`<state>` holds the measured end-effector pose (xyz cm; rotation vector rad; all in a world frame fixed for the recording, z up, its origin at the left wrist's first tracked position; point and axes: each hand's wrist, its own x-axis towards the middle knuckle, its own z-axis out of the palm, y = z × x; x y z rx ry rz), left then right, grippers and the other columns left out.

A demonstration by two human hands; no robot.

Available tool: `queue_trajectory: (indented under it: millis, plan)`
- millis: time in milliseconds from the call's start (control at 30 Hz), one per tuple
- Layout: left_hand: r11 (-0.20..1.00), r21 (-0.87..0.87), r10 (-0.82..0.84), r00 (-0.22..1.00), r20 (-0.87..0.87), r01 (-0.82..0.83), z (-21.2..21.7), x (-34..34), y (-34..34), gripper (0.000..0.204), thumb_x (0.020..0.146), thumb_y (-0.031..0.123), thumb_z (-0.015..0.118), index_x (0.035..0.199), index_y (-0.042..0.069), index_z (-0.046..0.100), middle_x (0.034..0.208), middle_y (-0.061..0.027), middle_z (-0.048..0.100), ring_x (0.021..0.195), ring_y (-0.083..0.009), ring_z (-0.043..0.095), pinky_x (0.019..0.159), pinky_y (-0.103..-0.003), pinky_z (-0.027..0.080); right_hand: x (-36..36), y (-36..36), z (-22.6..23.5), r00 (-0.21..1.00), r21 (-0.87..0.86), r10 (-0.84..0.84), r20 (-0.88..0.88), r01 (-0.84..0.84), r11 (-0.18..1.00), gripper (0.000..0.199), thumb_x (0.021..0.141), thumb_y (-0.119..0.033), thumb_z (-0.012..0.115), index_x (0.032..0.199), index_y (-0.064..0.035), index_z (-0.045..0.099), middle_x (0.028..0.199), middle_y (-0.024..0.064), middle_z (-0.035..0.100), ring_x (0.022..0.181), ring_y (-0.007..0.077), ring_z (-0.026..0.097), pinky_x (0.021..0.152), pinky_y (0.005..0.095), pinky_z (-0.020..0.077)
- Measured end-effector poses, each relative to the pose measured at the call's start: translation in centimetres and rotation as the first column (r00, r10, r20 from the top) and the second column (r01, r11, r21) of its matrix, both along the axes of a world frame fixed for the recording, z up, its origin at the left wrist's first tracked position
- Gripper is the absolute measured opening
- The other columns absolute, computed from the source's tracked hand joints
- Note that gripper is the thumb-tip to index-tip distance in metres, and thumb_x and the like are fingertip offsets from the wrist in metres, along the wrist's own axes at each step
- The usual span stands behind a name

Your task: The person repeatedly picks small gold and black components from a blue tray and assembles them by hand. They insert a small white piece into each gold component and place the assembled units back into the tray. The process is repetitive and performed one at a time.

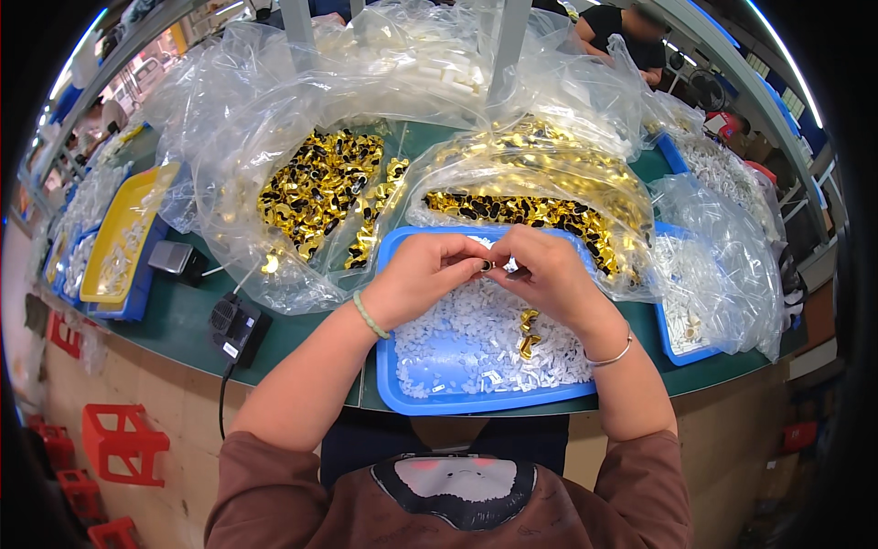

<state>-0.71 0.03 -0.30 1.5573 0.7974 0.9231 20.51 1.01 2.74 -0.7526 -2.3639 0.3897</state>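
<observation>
Over a blue tray (421, 366), my left hand (432, 268) and my right hand (541, 267) meet fingertip to fingertip. Both pinch one small dark and gold piece (487, 265) between thumb and forefinger; its exact kind is too small to tell. Beneath them the tray holds a spread of small white plastic pieces (457, 343). A few shiny gold curved pieces (528, 334) lie on top of these, nearer my right wrist. Clear bags just behind the tray hold many gold and black pieces, one heap (320, 188) at left and another (521, 209) at centre.
A small black device (236, 328) with a cable stands left of the tray, near a grey box (177, 262). Further left is a yellow tray (114, 247) on blue ones. At right, another blue tray (681, 348) lies under clear bagging. Metal posts (506, 55) rise behind; a person (626, 41) sits beyond.
</observation>
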Motion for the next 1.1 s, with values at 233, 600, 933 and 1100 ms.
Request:
queue_trajectory:
  millis: [233, 600, 933, 1100]
  plan:
    - [0.971, -0.209, 0.139, 0.987, 0.084, -0.119, 0.2, 0.0, 0.3, 0.026, 0.098, 0.011, 0.057, 0.12, -0.002, 0.065, 0.109, -0.0073, 0.069, 0.092, -0.0101, 0.066, 0.082, -0.022, 0.053, -0.6, 0.0, 0.5, 0.958, -0.001, -0.046, -0.284, 0.048, 0.999, 0.011, 0.091, -0.005, 0.062, 0.101, -0.0037, 0.066, 0.088, 0.0101, 0.063, 0.084, 0.0262, 0.061, 0.069, 0.0326, 0.0485]
    - [0.931, -0.345, 0.215, 0.945, 0.246, -0.122, -0.2, -0.1, 0.4, 0.026, 0.097, 0.01, 0.059, 0.119, -0.002, 0.066, 0.11, -0.0077, 0.069, 0.093, -0.0101, 0.065, 0.085, -0.021, 0.052, 0.9, -0.2, 0.5, 0.739, -0.404, -0.202, -0.643, -0.103, 0.909, 0.025, 0.103, -0.02, 0.05, 0.098, -0.0008, 0.065, 0.094, 0.0054, 0.063, 0.079, 0.0105, 0.059, 0.068, 0.0233, 0.0479]
    - [0.91, -0.365, 0.312, 0.906, 0.286, -0.199, -0.4, -0.3, 0.8, 0.027, 0.095, 0.009, 0.059, 0.118, -0.004, 0.065, 0.109, -0.0092, 0.069, 0.097, -0.0117, 0.066, 0.088, -0.024, 0.053, -0.1, -0.9, 1.6, 0.881, -0.016, -0.037, -0.471, 0.033, 0.999, 0.013, 0.086, 0.004, 0.066, 0.098, -0.001, 0.066, 0.101, 0.0107, 0.07, 0.088, 0.0189, 0.069, 0.076, 0.0285, 0.0546]
    - [0.907, -0.364, 0.326, 0.903, 0.281, -0.214, -0.8, -0.3, 0.9, 0.029, 0.094, 0.008, 0.058, 0.119, -0.004, 0.064, 0.108, -0.01, 0.069, 0.096, -0.0123, 0.066, 0.087, -0.024, 0.053, -0.4, -1.3, 2.3, 0.95, 0.169, 0.018, -0.311, 0.037, 0.985, 0.018, 0.08, 0.004, 0.071, 0.096, -0.0021, 0.068, 0.093, 0.0106, 0.072, 0.084, 0.0239, 0.07, 0.072, 0.0303, 0.0554]
